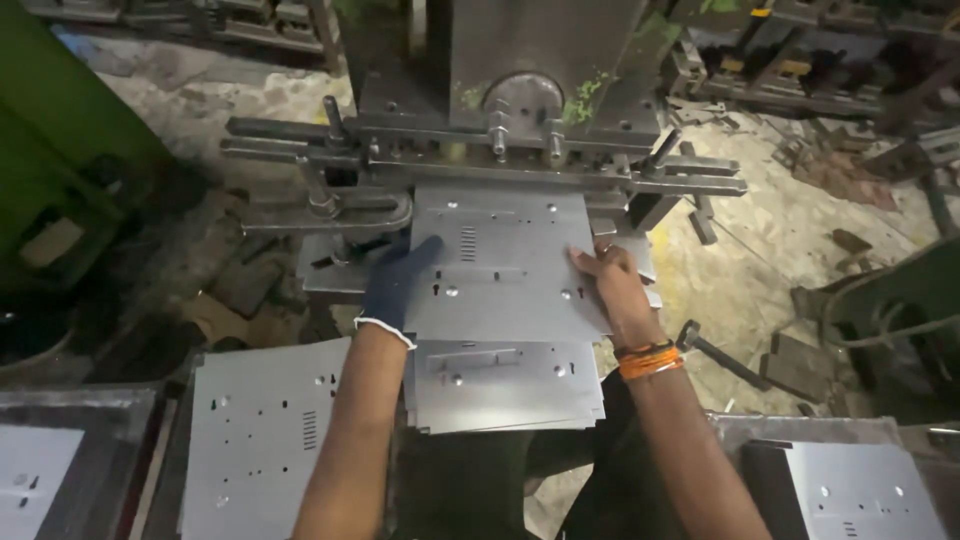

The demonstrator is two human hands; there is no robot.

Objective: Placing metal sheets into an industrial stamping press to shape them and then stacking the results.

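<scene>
A grey punched metal sheet (505, 265) lies on the bed of a press machine (500, 160), reaching in under its tooling. My left hand (398, 280), in a dark blue glove, grips the sheet's left edge. The sheet's right edge is held by my bare right hand (610, 285), which has orange threads at the wrist. Below it, on my lap, rests a stack of similar sheets (510, 385).
Another stack of punched sheets (260, 430) sits at lower left and one more (860, 495) at lower right. A green machine body (60, 140) stands at left. Metal scrap and tool blocks (800, 90) litter the dusty floor at right.
</scene>
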